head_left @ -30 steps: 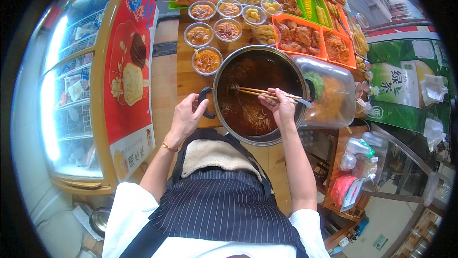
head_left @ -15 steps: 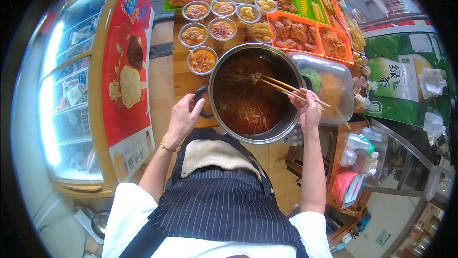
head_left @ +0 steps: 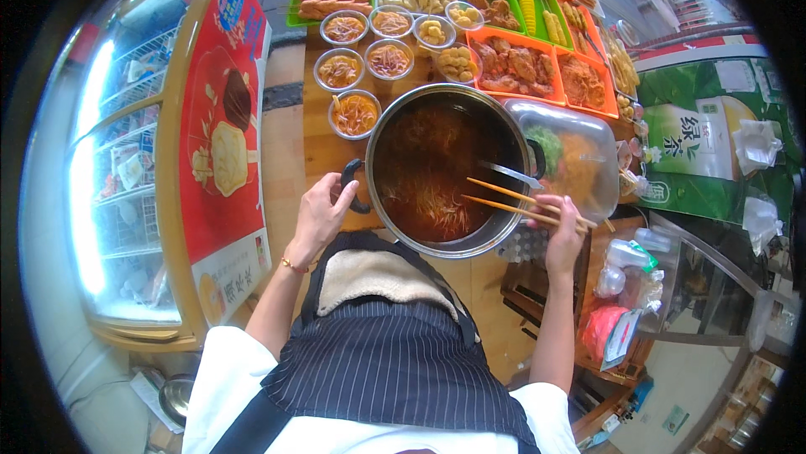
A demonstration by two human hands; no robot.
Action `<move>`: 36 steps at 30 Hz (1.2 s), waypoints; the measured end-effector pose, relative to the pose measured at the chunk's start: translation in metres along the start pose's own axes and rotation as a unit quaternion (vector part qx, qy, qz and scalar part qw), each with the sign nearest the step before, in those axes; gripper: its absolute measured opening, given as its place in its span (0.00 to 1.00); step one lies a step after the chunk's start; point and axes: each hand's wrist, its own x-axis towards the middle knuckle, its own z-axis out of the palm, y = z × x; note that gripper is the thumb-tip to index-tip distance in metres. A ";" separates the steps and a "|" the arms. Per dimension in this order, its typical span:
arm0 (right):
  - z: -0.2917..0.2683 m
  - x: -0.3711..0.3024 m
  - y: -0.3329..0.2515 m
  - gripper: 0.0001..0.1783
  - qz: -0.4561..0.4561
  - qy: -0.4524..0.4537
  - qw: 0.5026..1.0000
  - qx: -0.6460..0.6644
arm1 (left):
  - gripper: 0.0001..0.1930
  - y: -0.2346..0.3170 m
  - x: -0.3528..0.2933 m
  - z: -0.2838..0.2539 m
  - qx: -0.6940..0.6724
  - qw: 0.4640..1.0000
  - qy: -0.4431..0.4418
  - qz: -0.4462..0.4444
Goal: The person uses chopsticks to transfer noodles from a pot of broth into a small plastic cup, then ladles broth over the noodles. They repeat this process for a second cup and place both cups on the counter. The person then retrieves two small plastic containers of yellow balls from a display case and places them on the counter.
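Observation:
A large steel pot (head_left: 375, 131) of dark reddish broth stands in front of me, with thin pale enoki-like strands (head_left: 447, 215) floating in it. My left hand (head_left: 321, 209) is closed on the black pot handle (head_left: 358, 188) at the left rim. Over the pot's right side, my right hand (head_left: 561, 229) holds a pair of wooden chopsticks (head_left: 509, 191). Their tips are apart above the broth, with nothing between them. A flat metal utensil (head_left: 510, 174) leans against the inside right wall; its lower end is hidden in the broth.
Several clear cups of noodles (head_left: 354, 114) stand beyond the pot on the wooden table (head_left: 321, 147). Orange trays (head_left: 558, 76) of meat and a green tray (head_left: 294, 9) of skewered sausages lie behind. A clear lidded box (head_left: 604, 160) adjoins the pot's right; a glass-door fridge (head_left: 168, 202) is left.
The chopsticks have come toward me and spread at the tips, letting go of a clump of strands. My right hand has moved slightly right and nearer. The metal utensil now shows.

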 end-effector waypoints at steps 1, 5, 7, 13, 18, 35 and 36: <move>-0.007 -0.006 0.001 0.22 -0.010 0.008 1.000 0.020 | 0.17 0.000 0.000 0.000 -0.017 1.000 -0.006 -0.011; -0.040 -0.036 0.020 0.16 0.098 0.015 0.977 0.186 | 0.17 0.000 0.000 0.001 -0.079 0.996 -0.019 -0.036; -0.054 -0.048 0.036 0.12 0.142 0.041 0.968 0.203 | 0.17 0.000 -0.001 0.003 -0.093 0.994 -0.032 -0.057; -0.078 -0.075 0.072 0.11 0.137 0.069 0.968 0.197 | 0.19 -0.007 -0.002 0.006 -0.099 0.992 -0.042 -0.074; -0.095 -0.084 0.086 0.13 0.106 0.137 0.916 0.361 | 0.21 -0.027 -0.014 -0.002 -0.090 0.987 -0.072 -0.115; -0.022 0.018 0.160 0.14 0.001 0.205 0.871 0.446 | 0.34 -0.011 -0.122 -0.049 0.080 0.847 -0.372 -0.372; -0.016 0.018 0.162 0.14 0.003 0.214 0.882 0.420 | 0.36 -0.016 -0.128 -0.049 0.026 0.837 -0.350 -0.420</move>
